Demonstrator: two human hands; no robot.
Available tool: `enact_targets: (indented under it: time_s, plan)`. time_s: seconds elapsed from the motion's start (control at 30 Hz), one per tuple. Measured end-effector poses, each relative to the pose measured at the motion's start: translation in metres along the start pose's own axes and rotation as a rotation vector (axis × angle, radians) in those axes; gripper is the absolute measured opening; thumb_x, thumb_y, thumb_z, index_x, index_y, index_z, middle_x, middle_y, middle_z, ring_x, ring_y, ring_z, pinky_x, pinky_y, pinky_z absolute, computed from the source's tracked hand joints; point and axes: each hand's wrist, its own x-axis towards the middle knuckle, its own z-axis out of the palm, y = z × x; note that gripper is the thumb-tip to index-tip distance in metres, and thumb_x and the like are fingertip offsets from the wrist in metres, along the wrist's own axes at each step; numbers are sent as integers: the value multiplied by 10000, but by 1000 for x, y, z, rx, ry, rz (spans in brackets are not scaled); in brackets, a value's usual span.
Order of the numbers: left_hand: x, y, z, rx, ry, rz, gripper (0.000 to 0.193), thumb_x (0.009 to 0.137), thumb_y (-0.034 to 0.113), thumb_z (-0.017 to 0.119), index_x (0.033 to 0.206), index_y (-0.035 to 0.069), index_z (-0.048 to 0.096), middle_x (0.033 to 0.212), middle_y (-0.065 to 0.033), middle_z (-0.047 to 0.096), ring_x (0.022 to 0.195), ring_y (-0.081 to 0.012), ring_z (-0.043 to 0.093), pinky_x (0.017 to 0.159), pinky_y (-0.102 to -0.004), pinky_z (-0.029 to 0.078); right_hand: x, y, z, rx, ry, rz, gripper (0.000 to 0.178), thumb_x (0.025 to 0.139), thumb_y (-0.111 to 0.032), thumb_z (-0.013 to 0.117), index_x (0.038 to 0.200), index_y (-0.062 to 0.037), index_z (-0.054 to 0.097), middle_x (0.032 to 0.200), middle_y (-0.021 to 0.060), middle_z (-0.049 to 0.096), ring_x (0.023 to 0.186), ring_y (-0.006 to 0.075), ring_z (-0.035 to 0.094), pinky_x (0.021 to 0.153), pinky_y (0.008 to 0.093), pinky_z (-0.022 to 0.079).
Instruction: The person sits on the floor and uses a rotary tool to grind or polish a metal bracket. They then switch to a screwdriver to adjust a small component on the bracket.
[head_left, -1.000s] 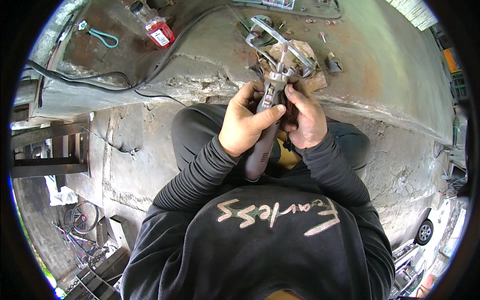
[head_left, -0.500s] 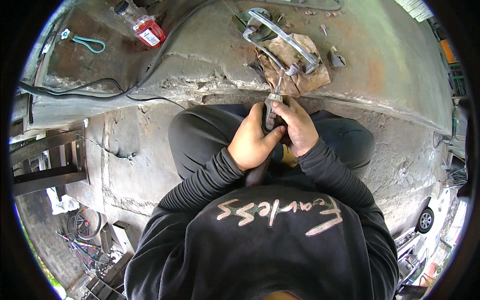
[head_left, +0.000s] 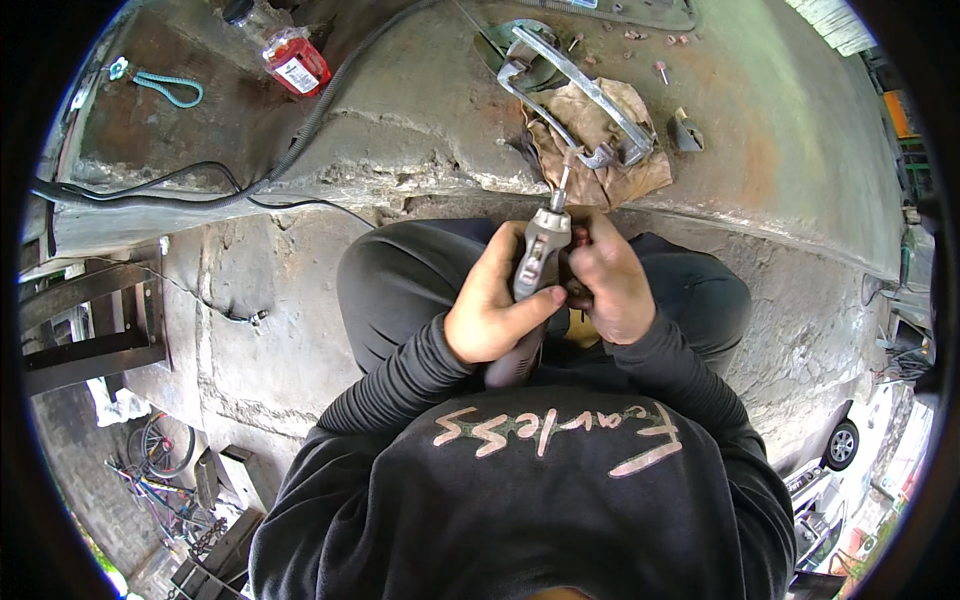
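My left hand point(head_left: 485, 312) is wrapped round a dark grey rotary tool point(head_left: 542, 250) with a silver collar, its rear end pointing toward my lap. A thin shank with a small brownish grinding tip point(head_left: 569, 158) sticks out of its front, pointing away from me. Curled up close against the tool's right side is my right hand point(head_left: 617, 285), slightly blurred; what its fingers pinch, if anything, is hidden. Past the tip, a silver metal bracket point(head_left: 590, 85) shaped like a door handle lies partly on a crumpled brown cloth point(head_left: 645, 185).
A folded grey abrasive scrap point(head_left: 687, 132) and several small reddish bits point(head_left: 661, 70) lie on the raised concrete ledge point(head_left: 780, 150). At left are a bottle of red liquid point(head_left: 298, 68), a teal cord loop point(head_left: 180, 90) and a dark hose point(head_left: 310, 125).
The rotary tool has tipped upward and shifted slightly toward me in my left hand. My right hand has slid off the tool's top to its right side, its fingers curling.
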Motion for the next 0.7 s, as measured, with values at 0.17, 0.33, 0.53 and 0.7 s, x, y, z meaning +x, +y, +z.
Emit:
enact_targets:
  time_s: [0.17,0.33,0.53,0.7]
  plan:
    - [-4,25,-8,-316,-187,-130,558,842,109,663,1291,14,345,994,-87,550,931,-160,558,865,-312,431,-1,-46,-9,265,129,-48,426,941,-380,377,1170,-39,490,770,30,444,624,109,421,462,215,293]
    - [-7,52,2,-427,-284,-73,426,937,245,577,1250,10,407,1013,-110,571,945,-165,560,812,-288,448,-3,-97,10,440,-51,-440,378,928,-229,375,1188,31,467,783,76,484,637,113,437,466,219,320]
    - [-19,80,17,-128,-281,100,230,976,184,503,1108,-5,512,976,-86,590,859,-139,555,779,-273,443,2,-110,42,456,-419,-684,394,1012,-271,370,1350,-75,420,873,36,453,723,120,370,472,198,293]
    - [-27,93,24,250,-49,230,193,980,175,497,1025,-5,551,894,-70,598,758,-120,534,710,-262,434,4,-108,55,453,-480,-720,392,1013,-272,371,1353,-82,419,877,37,453,722,121,369,471,196,293]
